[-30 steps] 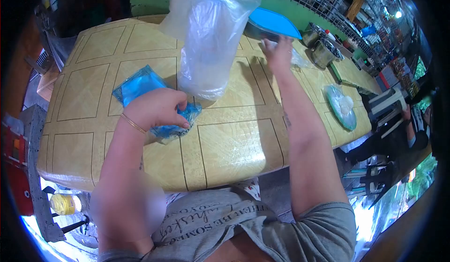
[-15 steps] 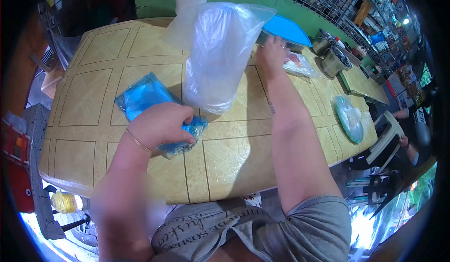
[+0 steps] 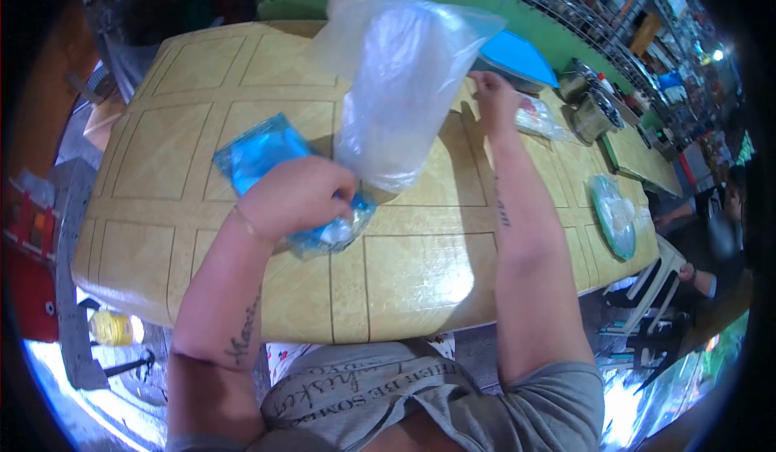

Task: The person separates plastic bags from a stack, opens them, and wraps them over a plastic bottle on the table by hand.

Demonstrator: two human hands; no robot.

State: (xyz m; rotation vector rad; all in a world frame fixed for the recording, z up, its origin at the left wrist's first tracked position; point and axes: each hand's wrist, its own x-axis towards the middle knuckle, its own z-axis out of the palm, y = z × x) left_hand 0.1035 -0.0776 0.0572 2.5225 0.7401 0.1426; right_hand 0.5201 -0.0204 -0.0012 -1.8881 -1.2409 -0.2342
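Observation:
My left hand rests over a clear and blue plastic packet on the table, its fingers curled down at the packet's right part; what they pinch is hidden. Something small and white shows just below those fingers. My right hand reaches to the back right, thumb and fingertips close together, beside a blue-lidded container and a clear packet with reddish contents. Whether anything is between its fingertips is too small to tell. A tall, full clear plastic bag stands between my hands.
The yellow tiled-pattern table spans the view. Metal pots stand at the back right, near a board. A green-edged bag lies at the right edge. Another person is beyond it, by a pale chair.
My right hand has moved from the packet to beside the container's near left corner. At my left fingers, something white now shows. The view has shifted a little; the person at right has moved.

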